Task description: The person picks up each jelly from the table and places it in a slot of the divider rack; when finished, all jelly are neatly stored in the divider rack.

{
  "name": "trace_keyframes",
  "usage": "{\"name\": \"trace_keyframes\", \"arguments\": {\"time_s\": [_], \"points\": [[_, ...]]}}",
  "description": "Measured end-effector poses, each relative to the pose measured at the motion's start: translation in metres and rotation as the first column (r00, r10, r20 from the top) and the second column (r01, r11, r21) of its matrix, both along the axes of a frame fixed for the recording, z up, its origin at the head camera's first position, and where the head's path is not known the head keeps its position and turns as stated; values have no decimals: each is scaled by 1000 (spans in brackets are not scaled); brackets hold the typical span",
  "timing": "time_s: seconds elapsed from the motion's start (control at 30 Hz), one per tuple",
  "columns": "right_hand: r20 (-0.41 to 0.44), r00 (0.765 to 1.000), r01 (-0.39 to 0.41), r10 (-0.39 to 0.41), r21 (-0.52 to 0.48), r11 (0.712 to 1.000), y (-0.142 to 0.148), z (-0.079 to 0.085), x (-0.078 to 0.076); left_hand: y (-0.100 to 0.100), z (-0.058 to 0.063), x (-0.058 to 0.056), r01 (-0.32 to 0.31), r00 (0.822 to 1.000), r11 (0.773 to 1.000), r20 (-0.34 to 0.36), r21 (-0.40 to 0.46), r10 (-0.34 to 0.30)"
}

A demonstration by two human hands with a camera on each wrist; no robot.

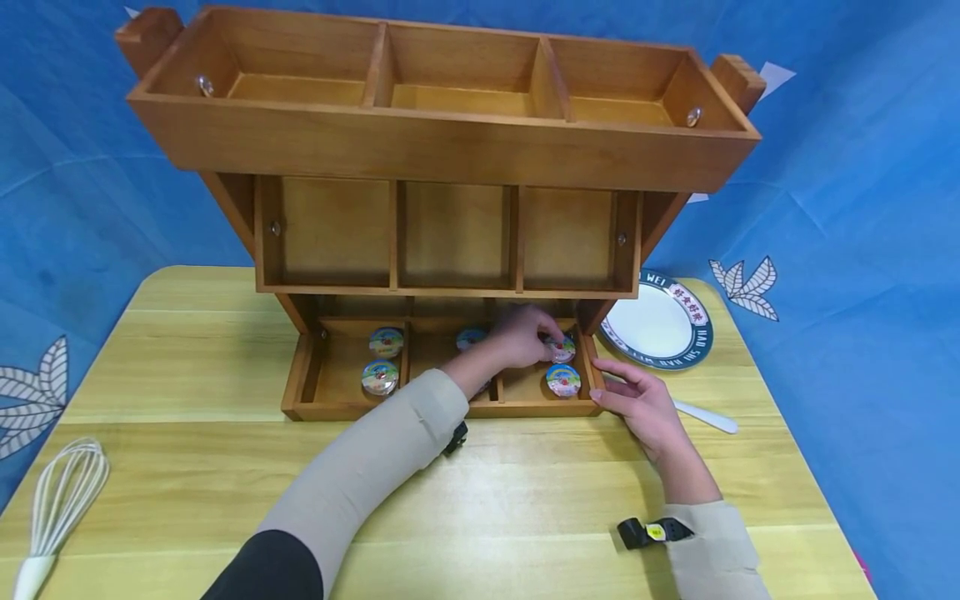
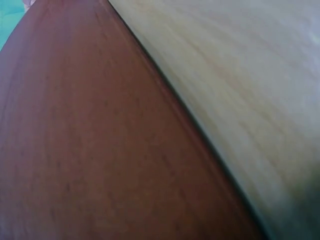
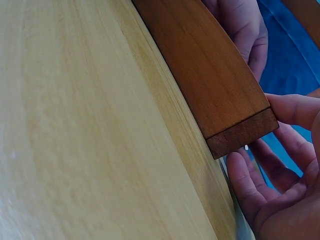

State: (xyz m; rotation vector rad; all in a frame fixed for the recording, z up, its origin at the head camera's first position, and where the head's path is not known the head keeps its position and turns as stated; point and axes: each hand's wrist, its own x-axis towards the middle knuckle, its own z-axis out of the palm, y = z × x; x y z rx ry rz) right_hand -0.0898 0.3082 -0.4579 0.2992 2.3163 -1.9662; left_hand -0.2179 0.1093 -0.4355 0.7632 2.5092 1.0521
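Note:
A wooden three-tier rack (image 1: 442, 148) stands on the table, each tier divided into three compartments. My left hand (image 1: 522, 337) reaches over into the right compartment of the bottom tier and pinches a small cup with a printed round lid (image 1: 560, 349). Just in front of it sits another lidded cup (image 1: 563, 381). My right hand (image 1: 639, 407) touches the right end of the bottom tier with relaxed fingers. In the right wrist view, fingertips (image 3: 292, 108) rest at the wooden corner. The left wrist view shows the rack's front board (image 2: 95, 130), not the fingers.
Two lidded cups (image 1: 380, 377) lie in the bottom left compartment. Another cup (image 1: 471, 337) shows in the middle one, partly behind the left arm. A rimmed plate (image 1: 693, 350) and a white handle (image 1: 707, 417) lie at right. A whisk (image 1: 69, 492) lies far left.

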Motion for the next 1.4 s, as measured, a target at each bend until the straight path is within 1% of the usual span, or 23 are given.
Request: {"name": "trace_keyframes", "arguments": {"time_s": [0.1,0.3,0.47,0.57,0.63,0.73,0.8,0.87,0.93,1.07,1.13,1.2,1.3,1.4], "points": [[-2,1000,0,0,-3,1000,0,0,0,0,-2,0,7,1000,1000,-13,-3,-7],[-6,1000,2,-2,-18,1000,0,0,1,1,-2,-1,1,1000,1000,-26,-10,-1],[-4,1000,-3,3,-20,1000,-1,1,0,-1,0,0,-5,1000,1000,-10,-7,5],[-1,1000,-4,4,-17,1000,-2,0,-1,-6,5,1,2,1000,1000,19,13,-3],[1,1000,-3,3,-9,1000,-3,1,-1,-10,9,0,7,998,999,69,50,-10],[7,1000,-3,3,-4,1000,-3,1,0,-17,14,-1,7,990,993,141,120,-25],[13,1000,0,0,-4,1000,-3,3,0,-22,17,1,-3,983,986,179,164,-27],[18,1000,5,-4,-10,1000,-3,4,1,-28,20,6,-1,981,981,189,192,-36],[21,1000,10,-10,-10,1000,-4,5,2,-35,23,12,12,982,977,180,212,-51],[25,1000,15,-15,1,1000,-5,7,3,-54,28,29,42,988,969,132,242,-76],[30,999,17,-17,6,1000,-6,8,4,-65,31,38,58,989,959,116,279,-93],[33,999,15,-15,7,1000,-6,9,5,-78,34,49,66,987,947,116,316,-107],[33,999,10,-10,15,1000,-6,10,6,-98,38,64,55,984,927,137,372,-114],[30,1000,7,-8,33,999,-7,10,6,-119,40,79,31,985,914,141,405,-96]]}}
